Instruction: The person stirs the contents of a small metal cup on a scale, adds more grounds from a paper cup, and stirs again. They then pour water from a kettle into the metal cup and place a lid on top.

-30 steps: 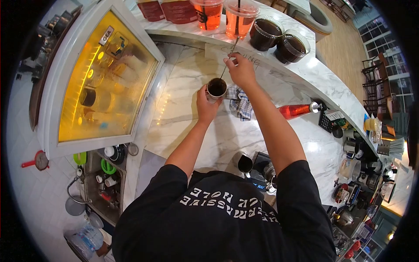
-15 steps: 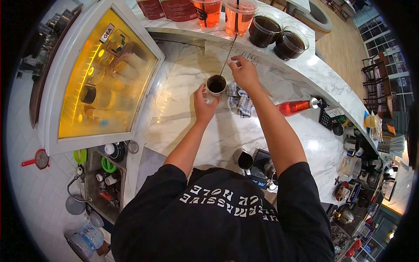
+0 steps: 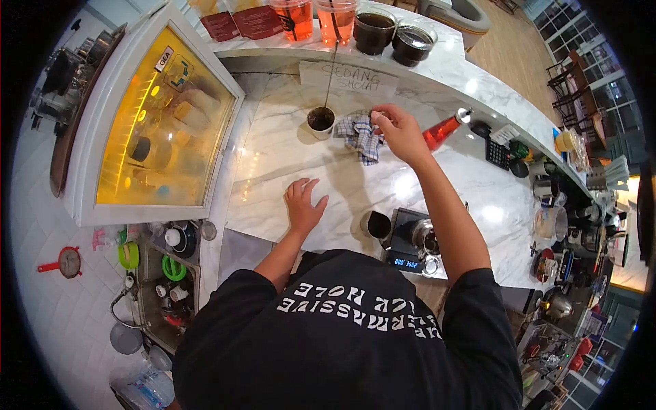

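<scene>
Over the bare marble counter, my left hand is open with its fingers apart, well short of the cup. A small white cup of dark, grainy contents stands upright on the counter. In it, a long thin stirring stick leans towards the back ledge. Right of the cup lies a crumpled blue-and-white checked cloth. My right hand is at the cloth's right edge, fingers curled and closed on its corner; the fingertips are partly hidden.
Behind stands a ledge with red drinks, dark drinks and a handwritten paper sign. A red bottle lies to the right. Near my body are a dark pitcher and a scale. A glass-door fridge borders the left.
My left hand has let go of the cup and drawn back towards me. My right hand has released the stirring stick and moved right and down to the cloth. The view has shifted.
</scene>
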`<control>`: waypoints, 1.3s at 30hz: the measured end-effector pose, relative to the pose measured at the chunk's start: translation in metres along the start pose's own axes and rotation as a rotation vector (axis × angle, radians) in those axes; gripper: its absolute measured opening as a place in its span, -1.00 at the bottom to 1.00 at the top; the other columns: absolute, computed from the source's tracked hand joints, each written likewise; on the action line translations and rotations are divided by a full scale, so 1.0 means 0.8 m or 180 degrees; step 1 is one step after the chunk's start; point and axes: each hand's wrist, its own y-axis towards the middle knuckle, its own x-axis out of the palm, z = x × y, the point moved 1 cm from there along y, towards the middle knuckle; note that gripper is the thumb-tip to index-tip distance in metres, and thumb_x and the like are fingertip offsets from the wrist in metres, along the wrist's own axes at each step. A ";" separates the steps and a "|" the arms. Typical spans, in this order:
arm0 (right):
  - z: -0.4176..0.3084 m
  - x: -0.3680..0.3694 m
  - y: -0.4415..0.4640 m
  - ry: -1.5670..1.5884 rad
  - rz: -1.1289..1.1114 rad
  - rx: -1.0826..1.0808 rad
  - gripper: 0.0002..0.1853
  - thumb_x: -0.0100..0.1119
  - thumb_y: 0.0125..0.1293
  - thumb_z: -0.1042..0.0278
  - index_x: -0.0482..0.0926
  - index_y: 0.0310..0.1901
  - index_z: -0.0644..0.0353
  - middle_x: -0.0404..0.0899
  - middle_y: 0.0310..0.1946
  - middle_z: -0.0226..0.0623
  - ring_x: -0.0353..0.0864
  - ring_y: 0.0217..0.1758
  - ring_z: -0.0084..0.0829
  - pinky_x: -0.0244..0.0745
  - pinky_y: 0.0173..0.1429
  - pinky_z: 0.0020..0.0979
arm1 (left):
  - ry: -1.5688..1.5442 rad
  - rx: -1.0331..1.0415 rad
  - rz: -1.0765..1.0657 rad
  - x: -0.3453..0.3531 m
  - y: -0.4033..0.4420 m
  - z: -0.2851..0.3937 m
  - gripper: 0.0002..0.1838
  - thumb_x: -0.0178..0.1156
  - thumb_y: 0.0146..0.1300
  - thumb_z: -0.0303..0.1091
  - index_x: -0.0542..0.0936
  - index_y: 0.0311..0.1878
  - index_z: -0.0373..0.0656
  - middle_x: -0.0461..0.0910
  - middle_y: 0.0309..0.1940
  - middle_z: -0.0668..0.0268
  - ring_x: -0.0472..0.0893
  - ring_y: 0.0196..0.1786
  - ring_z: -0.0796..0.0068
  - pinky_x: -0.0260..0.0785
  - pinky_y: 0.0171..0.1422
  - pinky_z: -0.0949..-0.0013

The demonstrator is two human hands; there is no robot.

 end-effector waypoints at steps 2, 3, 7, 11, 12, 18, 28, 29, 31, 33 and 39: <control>-0.012 -0.016 -0.037 0.0193 -0.0002 0.0062 -0.64 0.22 0.48 0.22 0.63 0.13 0.31 0.71 -0.22 -0.21 0.71 -0.20 -0.45 0.57 -0.10 -0.39 | 0.0135 0.0136 -0.0092 -0.007 -0.022 0.007 -0.45 0.51 0.04 -0.20 0.64 0.16 0.00 0.49 0.18 0.18 0.40 0.31 0.11 0.18 0.39 0.00; -0.023 -0.025 -0.059 0.0236 0.0021 0.0065 -0.65 0.22 0.48 0.23 0.62 0.14 0.31 0.71 -0.20 -0.22 0.71 -0.18 -0.45 0.57 -0.09 -0.41 | 0.0171 0.0151 -0.0131 -0.008 -0.029 0.011 -0.47 0.49 0.06 -0.19 0.65 0.15 -0.01 0.49 0.19 0.18 0.39 0.32 0.10 0.17 0.40 0.00; -0.032 -0.075 -0.156 0.0405 0.0172 -0.0070 -0.67 0.19 0.50 0.29 0.60 0.16 0.30 0.69 -0.12 -0.25 0.70 -0.11 -0.45 0.56 0.00 -0.43 | 0.0288 0.0242 -0.0250 -0.012 -0.047 0.021 -0.51 0.45 0.12 -0.15 0.65 0.13 -0.02 0.47 0.25 0.16 0.36 0.37 0.07 0.13 0.42 -0.01; -0.018 -0.143 -0.271 0.0428 0.0746 0.0034 -0.68 0.14 0.53 0.34 0.57 0.21 0.28 0.69 -0.06 -0.23 0.69 -0.04 -0.45 0.53 0.08 -0.43 | 0.0338 0.0339 -0.0315 -0.010 -0.065 0.029 -0.51 0.41 0.17 -0.15 0.63 0.17 -0.05 0.43 0.32 0.13 0.32 0.43 0.03 0.10 0.45 -0.04; -0.015 -0.157 -0.302 0.0481 0.1004 0.0106 -0.68 0.13 0.53 0.35 0.56 0.21 0.28 0.69 -0.05 -0.22 0.68 0.00 -0.45 0.53 0.11 -0.42 | 0.0398 0.0340 -0.0337 -0.008 -0.070 0.031 -0.49 0.40 0.18 -0.14 0.61 0.20 -0.03 0.41 0.34 0.13 0.30 0.45 0.03 0.08 0.47 -0.04; 0.069 -0.199 -0.468 -0.0511 0.2845 0.0655 -0.65 0.19 0.51 0.32 0.56 0.22 0.29 0.66 0.00 -0.18 0.65 0.02 -0.44 0.56 0.03 -0.41 | 0.0672 0.0341 -0.0432 0.006 -0.108 0.058 -0.44 0.35 0.25 -0.12 0.53 0.30 -0.04 0.33 0.43 0.10 0.23 0.52 -0.02 0.01 0.53 -0.09; 0.188 -0.190 -0.534 -0.0440 0.2788 0.1177 -0.55 0.33 0.41 0.13 0.56 0.12 0.33 0.67 -0.17 -0.21 0.63 -0.11 -0.37 0.51 0.05 -0.34 | 0.0609 0.0337 -0.0615 0.026 -0.154 0.128 -0.25 0.41 0.09 -0.01 0.48 0.35 -0.09 0.31 0.45 0.09 0.17 0.57 -0.03 -0.10 0.58 -0.14; 0.204 -0.197 -0.535 -0.0306 0.2666 0.1185 -0.59 0.34 0.40 0.13 0.58 0.04 0.32 0.64 -0.24 -0.28 0.57 -0.18 -0.43 0.48 -0.03 -0.37 | 0.0592 0.0309 -0.0612 0.028 -0.156 0.132 -0.22 0.42 0.07 0.01 0.46 0.36 -0.10 0.31 0.46 0.09 0.16 0.57 -0.02 -0.11 0.59 -0.14; 0.248 -0.212 -0.537 -0.0034 0.2398 0.1195 -0.66 0.35 0.40 0.13 0.61 -0.11 0.30 0.56 -0.40 -0.43 0.46 -0.33 -0.56 0.42 -0.20 -0.45 | 0.0625 0.0228 -0.0613 0.030 -0.158 0.140 -0.15 0.44 0.05 0.05 0.44 0.38 -0.12 0.29 0.47 0.08 0.15 0.58 -0.01 -0.12 0.59 -0.14; 0.252 -0.221 -0.533 0.0394 0.2194 0.1275 -0.68 0.36 0.39 0.13 0.60 -0.25 0.26 0.48 -0.46 -0.52 0.36 -0.38 -0.63 0.30 -0.28 -0.49 | 0.0723 0.0125 -0.0630 0.032 -0.159 0.148 -0.09 0.46 0.03 0.11 0.42 0.41 -0.14 0.28 0.47 0.06 0.14 0.59 0.01 -0.11 0.60 -0.14; 0.253 -0.218 -0.526 0.0506 0.2286 0.1247 -0.69 0.35 0.40 0.11 0.62 -0.37 0.18 0.38 -0.55 -0.65 0.26 -0.49 -0.71 0.16 -0.39 -0.52 | 0.0942 -0.0121 -0.0558 0.046 -0.164 0.157 -0.04 0.44 0.05 0.21 0.37 0.46 -0.09 0.23 0.52 0.09 0.07 0.63 0.01 -0.17 0.60 -0.22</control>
